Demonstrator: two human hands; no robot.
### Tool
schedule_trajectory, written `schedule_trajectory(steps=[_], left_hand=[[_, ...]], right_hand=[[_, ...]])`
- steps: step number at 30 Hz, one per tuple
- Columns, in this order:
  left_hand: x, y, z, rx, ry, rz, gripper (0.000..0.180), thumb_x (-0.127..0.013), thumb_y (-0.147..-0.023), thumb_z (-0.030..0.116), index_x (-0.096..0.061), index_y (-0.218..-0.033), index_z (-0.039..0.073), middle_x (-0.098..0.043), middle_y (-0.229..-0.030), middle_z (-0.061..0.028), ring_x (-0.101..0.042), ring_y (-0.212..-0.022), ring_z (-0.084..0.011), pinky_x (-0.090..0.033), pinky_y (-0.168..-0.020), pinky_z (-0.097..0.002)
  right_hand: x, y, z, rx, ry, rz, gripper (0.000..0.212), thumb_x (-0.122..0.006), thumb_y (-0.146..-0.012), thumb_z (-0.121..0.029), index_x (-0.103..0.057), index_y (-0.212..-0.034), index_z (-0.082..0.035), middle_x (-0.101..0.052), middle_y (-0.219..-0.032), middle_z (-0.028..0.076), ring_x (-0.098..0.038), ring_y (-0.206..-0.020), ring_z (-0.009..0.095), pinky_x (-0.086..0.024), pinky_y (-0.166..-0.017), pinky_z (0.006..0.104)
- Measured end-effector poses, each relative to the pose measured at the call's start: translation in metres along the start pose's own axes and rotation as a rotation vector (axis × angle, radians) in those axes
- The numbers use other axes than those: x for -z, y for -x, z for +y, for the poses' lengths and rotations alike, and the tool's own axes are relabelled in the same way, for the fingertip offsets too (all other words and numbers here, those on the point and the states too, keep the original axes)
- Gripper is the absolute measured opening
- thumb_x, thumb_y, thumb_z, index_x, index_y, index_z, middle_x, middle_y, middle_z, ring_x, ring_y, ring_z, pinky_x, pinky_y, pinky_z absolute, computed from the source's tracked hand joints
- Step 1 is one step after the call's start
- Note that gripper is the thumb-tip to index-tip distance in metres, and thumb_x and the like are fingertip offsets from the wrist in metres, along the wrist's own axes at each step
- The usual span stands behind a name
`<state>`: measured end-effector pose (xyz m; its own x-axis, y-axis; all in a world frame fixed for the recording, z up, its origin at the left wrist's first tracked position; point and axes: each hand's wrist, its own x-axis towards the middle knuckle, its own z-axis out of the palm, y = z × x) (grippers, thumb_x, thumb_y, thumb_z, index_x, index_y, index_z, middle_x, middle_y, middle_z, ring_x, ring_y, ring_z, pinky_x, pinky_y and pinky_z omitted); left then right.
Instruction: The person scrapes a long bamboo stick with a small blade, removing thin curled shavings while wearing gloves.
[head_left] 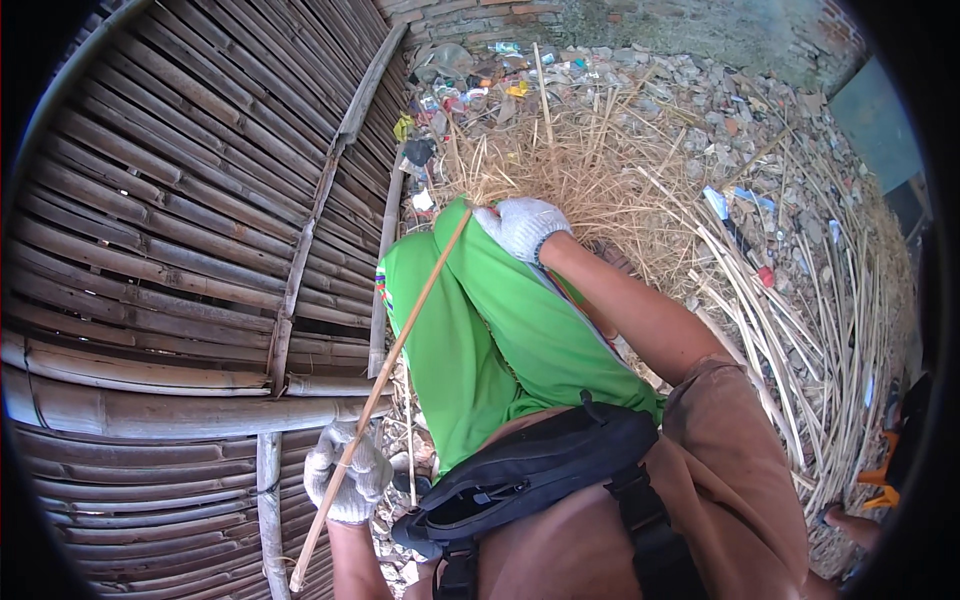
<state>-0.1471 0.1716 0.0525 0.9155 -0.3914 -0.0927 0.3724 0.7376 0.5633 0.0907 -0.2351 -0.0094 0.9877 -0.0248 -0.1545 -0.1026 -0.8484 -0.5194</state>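
Note:
A long, thin bamboo stick (410, 325) slants across my lap, its lower end near the bamboo wall and its upper end by my knee. Near the lower end, my left hand (345, 472), in a white knitted glove, is closed around it. At the upper end my right hand (527, 228), gloved alike, rests over my knee with its fingers curled. Its fingertips come up to the stick's tip; what they grip is hidden. Bright green trousers (530, 350) cover my bent legs, and a black waist bag (540, 460) sits across my middle.
A wall of bamboo slats (170, 230) stands close on my left. Dry straw-like shavings (570, 170) lie ahead over rubble and litter. Many pale bamboo strips (800, 370) spread along the ground at right. A brick wall (640, 25) closes the far side. An orange object (882, 475) lies at far right.

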Motion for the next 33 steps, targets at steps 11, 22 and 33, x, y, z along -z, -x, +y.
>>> schedule_trajectory(steps=[11, 22, 33], left_hand=[[-0.012, 0.015, -0.005, 0.071, 0.083, 0.154, 0.074, -0.058, -0.107, 0.033, -0.033, -0.166, -0.005, -0.069, -0.103, -0.0169, -0.054, -0.059, -0.0194, -0.043, -0.051, -0.0328], [-0.046, -0.008, -0.002, 0.528, -0.269, 0.309, 0.035, -0.058, -0.112, 0.020, -0.062, -0.131, -0.010, -0.056, -0.062, -0.0049, -0.042, -0.037, -0.0112, -0.037, -0.037, -0.0262], [-0.037, -0.254, -0.067, 0.548, -0.236, 0.074, 0.030, -0.053, -0.115, 0.023, -0.064, -0.119, -0.006, -0.062, -0.075, 0.0004, -0.044, -0.042, -0.0075, -0.037, -0.037, -0.0244]], right_hand=[[0.000, 0.001, 0.002, 0.005, 0.010, 0.007, 0.086, -0.031, -0.107, -0.074, -0.081, -0.115, -0.004, -0.077, -0.118, 0.029, -0.074, -0.112, 0.048, -0.056, -0.102, 0.0570], [-0.002, 0.002, 0.004, 0.010, 0.017, -0.007, 0.089, -0.027, -0.106, -0.077, -0.081, -0.121, -0.007, -0.077, -0.120, 0.028, -0.075, -0.113, 0.047, -0.058, -0.101, 0.0584], [-0.009, -0.004, 0.008, 0.047, 0.020, 0.049, 0.083, -0.033, -0.108, -0.072, -0.082, -0.111, -0.006, -0.078, -0.108, 0.028, -0.076, -0.103, 0.047, -0.059, -0.094, 0.0586]])
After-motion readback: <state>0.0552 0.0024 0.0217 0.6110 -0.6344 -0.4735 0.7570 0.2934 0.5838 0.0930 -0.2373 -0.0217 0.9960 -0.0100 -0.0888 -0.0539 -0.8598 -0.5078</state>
